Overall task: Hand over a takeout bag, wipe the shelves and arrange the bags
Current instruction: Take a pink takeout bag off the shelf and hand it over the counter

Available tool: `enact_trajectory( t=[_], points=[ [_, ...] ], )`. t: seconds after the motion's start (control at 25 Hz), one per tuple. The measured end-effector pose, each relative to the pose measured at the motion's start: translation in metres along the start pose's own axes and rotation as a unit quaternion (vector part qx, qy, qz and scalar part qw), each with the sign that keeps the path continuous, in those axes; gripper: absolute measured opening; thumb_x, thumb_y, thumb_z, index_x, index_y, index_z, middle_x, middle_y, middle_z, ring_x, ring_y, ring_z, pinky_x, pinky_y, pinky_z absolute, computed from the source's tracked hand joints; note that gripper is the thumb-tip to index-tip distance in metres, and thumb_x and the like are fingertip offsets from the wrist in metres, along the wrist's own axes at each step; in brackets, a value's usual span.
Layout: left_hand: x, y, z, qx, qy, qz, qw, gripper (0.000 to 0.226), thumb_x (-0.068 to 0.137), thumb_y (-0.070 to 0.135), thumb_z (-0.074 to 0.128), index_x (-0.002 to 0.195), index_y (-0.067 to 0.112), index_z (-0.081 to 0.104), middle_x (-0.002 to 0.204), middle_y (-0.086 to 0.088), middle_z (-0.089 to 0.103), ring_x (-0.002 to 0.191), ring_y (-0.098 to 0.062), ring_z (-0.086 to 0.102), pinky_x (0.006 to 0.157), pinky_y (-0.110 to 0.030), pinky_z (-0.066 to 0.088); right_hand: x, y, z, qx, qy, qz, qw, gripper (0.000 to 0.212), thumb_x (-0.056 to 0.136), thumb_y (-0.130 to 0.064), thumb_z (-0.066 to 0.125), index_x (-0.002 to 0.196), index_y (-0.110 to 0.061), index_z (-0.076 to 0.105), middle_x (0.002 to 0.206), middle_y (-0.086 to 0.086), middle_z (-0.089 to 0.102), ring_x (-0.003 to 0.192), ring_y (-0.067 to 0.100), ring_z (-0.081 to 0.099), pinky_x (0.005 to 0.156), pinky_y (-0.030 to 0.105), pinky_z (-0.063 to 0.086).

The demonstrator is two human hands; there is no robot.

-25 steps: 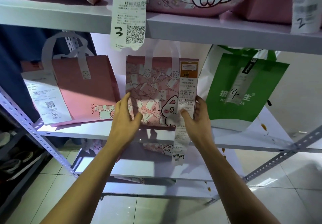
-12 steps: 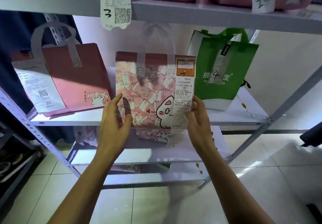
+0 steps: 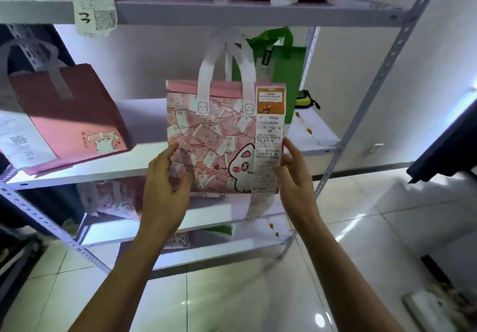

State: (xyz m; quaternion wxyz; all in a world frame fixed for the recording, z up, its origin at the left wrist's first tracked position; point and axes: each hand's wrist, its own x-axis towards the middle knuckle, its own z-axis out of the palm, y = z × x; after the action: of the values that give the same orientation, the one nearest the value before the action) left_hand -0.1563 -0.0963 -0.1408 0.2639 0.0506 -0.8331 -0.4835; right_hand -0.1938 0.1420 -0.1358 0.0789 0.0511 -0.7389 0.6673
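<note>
Between my two hands sits the patterned pink bag (image 3: 214, 138): left hand (image 3: 165, 184) presses its left edge with fingers half curled, right hand (image 3: 294, 174) pinches the right edge by the long receipt (image 3: 268, 135). Change from a second ago: bag was standing on the middle shelf (image 3: 144, 166), now it's lifted off and pulled out in front of the shelf edge, handles upright. I read that as the handover step starting. Plain pink bag (image 3: 74, 115) at left and green bag (image 3: 278, 73) behind are both on the shelf, untouched. Orange drips on the shelf's right end mean wiping is pending.
</note>
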Motion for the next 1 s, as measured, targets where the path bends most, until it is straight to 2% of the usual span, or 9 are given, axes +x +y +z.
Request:
enact_trajectory(
  t=[0.12, 0.24, 0.36, 0.44, 0.52, 0.64, 0.76, 0.92, 1.0],
  points=[
    [-0.032, 0.03, 0.022, -0.012, -0.039, -0.001, 0.999, 0.048, 0.098, 0.018, 0.056, 0.143, 0.03, 0.044, 0.144, 0.0, 0.045, 0.113, -0.01, 0.053, 0.078, -0.001, 0.045, -0.029, 0.001, -0.046, 0.004, 0.025, 0.001, 1.0, 0.047, 0.107, -0.022, 0.045, 0.15, -0.04, 0.041, 0.13, -0.019, 0.062, 0.115, 0.003, 0.063, 0.083, 0.036, 0.06],
    [-0.061, 0.058, 0.044, -0.003, -0.08, 0.003, 0.997, 0.045, 0.1, 0.02, 0.055, 0.142, 0.032, 0.043, 0.145, -0.003, 0.043, 0.11, -0.01, 0.055, 0.074, 0.0, 0.042, -0.062, 0.004, -0.09, 0.015, 0.057, 0.007, 0.998, 0.044, 0.106, -0.02, 0.046, 0.145, -0.04, 0.045, 0.118, -0.03, 0.064, 0.11, -0.007, 0.063, 0.069, 0.019, 0.059],
    [-0.087, 0.083, 0.072, -0.028, -0.112, 0.033, 0.993, 0.043, 0.1, 0.019, 0.055, 0.141, 0.03, 0.046, 0.143, -0.005, 0.043, 0.109, -0.006, 0.056, 0.076, -0.002, 0.045, -0.093, 0.004, -0.133, 0.019, 0.101, 0.014, 0.995, 0.046, 0.105, -0.018, 0.044, 0.146, -0.038, 0.045, 0.119, -0.021, 0.065, 0.109, -0.003, 0.064, 0.071, 0.024, 0.062],
    [-0.099, 0.099, 0.093, -0.029, -0.133, 0.05, 0.989, 0.043, 0.1, 0.019, 0.056, 0.14, 0.031, 0.046, 0.144, -0.004, 0.045, 0.117, -0.015, 0.054, 0.087, -0.016, 0.05, -0.109, 0.001, -0.158, 0.02, 0.122, 0.017, 0.992, 0.046, 0.101, -0.024, 0.043, 0.142, -0.044, 0.046, 0.117, -0.022, 0.065, 0.106, -0.003, 0.064, 0.065, 0.022, 0.06],
    [-0.106, 0.116, 0.118, -0.032, -0.148, 0.075, 0.986, 0.043, 0.099, 0.02, 0.057, 0.139, 0.031, 0.046, 0.144, -0.002, 0.046, 0.121, -0.014, 0.051, 0.093, -0.024, 0.05, -0.118, -0.005, -0.187, 0.012, 0.151, 0.022, 0.988, 0.047, 0.094, -0.03, 0.041, 0.134, -0.053, 0.045, 0.119, -0.021, 0.065, 0.107, 0.004, 0.065, 0.069, 0.028, 0.06],
    [-0.108, 0.14, 0.162, -0.047, -0.178, 0.103, 0.978, 0.041, 0.1, 0.022, 0.056, 0.14, 0.029, 0.047, 0.144, 0.0, 0.045, 0.12, -0.009, 0.048, 0.085, -0.002, 0.042, -0.123, -0.01, -0.232, 0.0, 0.194, 0.013, 0.981, 0.049, 0.091, -0.031, 0.04, 0.134, -0.055, 0.044, 0.124, -0.011, 0.066, 0.107, 0.008, 0.067, 0.069, 0.028, 0.06],
    [-0.111, 0.165, 0.213, -0.076, -0.22, 0.109, 0.966, 0.042, 0.1, 0.023, 0.055, 0.14, 0.029, 0.045, 0.144, 0.0, 0.044, 0.12, -0.01, 0.049, 0.088, -0.005, 0.043, -0.126, -0.008, -0.279, -0.013, 0.245, 0.005, 0.97, 0.05, 0.099, -0.016, 0.042, 0.135, -0.051, 0.045, 0.116, -0.016, 0.07, 0.102, 0.001, 0.068, 0.063, 0.019, 0.057],
    [-0.112, 0.203, 0.284, -0.116, -0.271, 0.115, 0.949, 0.046, 0.097, 0.013, 0.057, 0.139, 0.029, 0.046, 0.142, -0.001, 0.045, 0.118, -0.009, 0.048, 0.072, 0.007, 0.038, -0.121, -0.007, -0.339, -0.022, 0.304, 0.024, 0.952, 0.053, 0.101, -0.012, 0.048, 0.134, -0.054, 0.046, 0.116, -0.017, 0.07, 0.105, 0.004, 0.069, 0.066, 0.025, 0.06],
    [-0.112, 0.224, 0.319, -0.135, -0.297, 0.13, 0.936, 0.047, 0.096, 0.011, 0.057, 0.138, 0.03, 0.047, 0.141, -0.001, 0.045, 0.117, -0.005, 0.046, 0.078, 0.005, 0.038, -0.116, -0.007, -0.369, -0.018, 0.337, 0.026, 0.941, 0.057, 0.1, -0.007, 0.052, 0.13, -0.055, 0.047, 0.114, -0.016, 0.07, 0.104, 0.003, 0.07, 0.065, 0.021, 0.059]
  ],
)
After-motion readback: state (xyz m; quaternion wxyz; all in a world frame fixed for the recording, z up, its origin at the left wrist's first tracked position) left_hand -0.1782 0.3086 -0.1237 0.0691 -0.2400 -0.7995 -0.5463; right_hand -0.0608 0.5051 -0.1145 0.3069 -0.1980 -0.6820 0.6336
